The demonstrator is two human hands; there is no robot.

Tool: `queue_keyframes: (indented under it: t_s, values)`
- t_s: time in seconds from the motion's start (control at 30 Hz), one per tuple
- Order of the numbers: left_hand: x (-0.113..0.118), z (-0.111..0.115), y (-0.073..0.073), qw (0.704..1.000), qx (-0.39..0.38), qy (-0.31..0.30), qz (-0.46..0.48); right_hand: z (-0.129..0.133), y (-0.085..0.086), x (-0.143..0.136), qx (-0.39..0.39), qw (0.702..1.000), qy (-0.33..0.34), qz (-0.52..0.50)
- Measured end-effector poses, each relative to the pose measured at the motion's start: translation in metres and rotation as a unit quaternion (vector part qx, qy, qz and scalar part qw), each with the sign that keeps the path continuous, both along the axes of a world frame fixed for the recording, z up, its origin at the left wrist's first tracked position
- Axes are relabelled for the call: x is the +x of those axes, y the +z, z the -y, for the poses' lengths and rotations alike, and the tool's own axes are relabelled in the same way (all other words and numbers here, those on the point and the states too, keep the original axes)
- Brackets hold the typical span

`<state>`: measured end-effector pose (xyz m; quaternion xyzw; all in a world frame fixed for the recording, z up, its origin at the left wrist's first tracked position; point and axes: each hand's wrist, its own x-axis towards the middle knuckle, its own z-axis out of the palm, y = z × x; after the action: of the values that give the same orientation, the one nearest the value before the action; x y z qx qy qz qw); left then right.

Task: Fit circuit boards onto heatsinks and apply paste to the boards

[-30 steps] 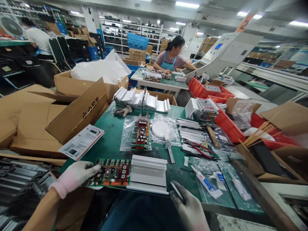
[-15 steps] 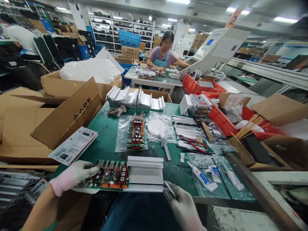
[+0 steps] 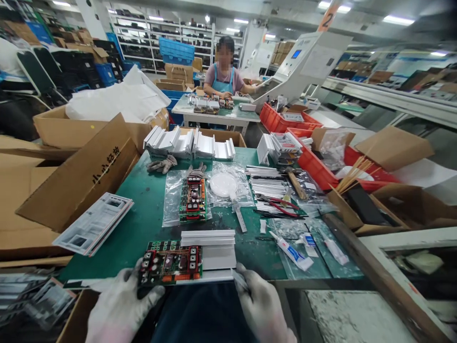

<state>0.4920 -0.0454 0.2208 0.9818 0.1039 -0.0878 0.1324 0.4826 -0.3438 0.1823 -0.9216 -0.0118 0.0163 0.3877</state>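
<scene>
Green-topped workbench [image 3: 144, 224] with a white channelled profile [image 3: 219, 257] at its near edge, the reference for all positions. The circuit board [image 3: 171, 264] lies at the profile's left, its right end overlapping it. The gloved left hand [image 3: 121, 297] meets the board's left end, thumb and forefinger spread about the near corner; whether they grip cannot be told. The gloved right hand [image 3: 262, 297], at the profile's right end, pinches a small flat strip [image 3: 241, 280] between thumb and fingers. Containers: beyond the profile, a second circuit board [image 3: 193, 200] rests on a clear plastic bag [image 3: 170, 212]. Well to its right, an open carton [image 3: 339, 209] holds thin sticks [image 3: 352, 174] and a black piece [image 3: 366, 205]; behind this, a red bin [image 3: 314, 169] contains cardboard and clear film. A farther red bin [image 3: 274, 123] holds pale parts. Far left of the profile, a cardboard box [image 3: 71, 133] carries white sheeting [image 3: 114, 97]. Room: straight beyond the profile, a co-worker in a blue apron [image 3: 224, 85] is at another table [image 3: 217, 119], beside a grey-white machine [image 3: 307, 59]; white shelving [image 3: 134, 40] stands behind, under strip lights.
</scene>
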Motion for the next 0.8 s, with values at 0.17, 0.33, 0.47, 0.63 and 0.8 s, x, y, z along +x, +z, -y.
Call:
queue_keyframes:
  t_s: [0.17, 0.33, 0.47, 0.63, 0.8]
  values:
    - [0.009, 0.047, 0.003, 0.997, -0.024, -0.062, -0.036, -0.013, -0.002, -0.009, 0.028, 0.999, 0.013, 0.016]
    - [0.016, 0.033, -0.002, 0.996, -0.029, -0.083, -0.027, 0.000, 0.005, -0.006, 0.039, 0.998, 0.023, 0.041]
    - [0.020, 0.003, -0.018, 0.989, -0.056, -0.092, 0.106, 0.025, 0.005, 0.013, -0.076, 0.990, 0.021, 0.117]
    - [0.029, -0.008, -0.042, 0.948, -0.116, -0.211, 0.208, 0.036, -0.001, 0.034, -0.206, 0.962, 0.055, 0.170]
    - [0.039, -0.006, -0.059, 0.943, -0.092, -0.244, 0.206, 0.034, -0.002, 0.041, -0.213, 0.959, 0.063, 0.178]
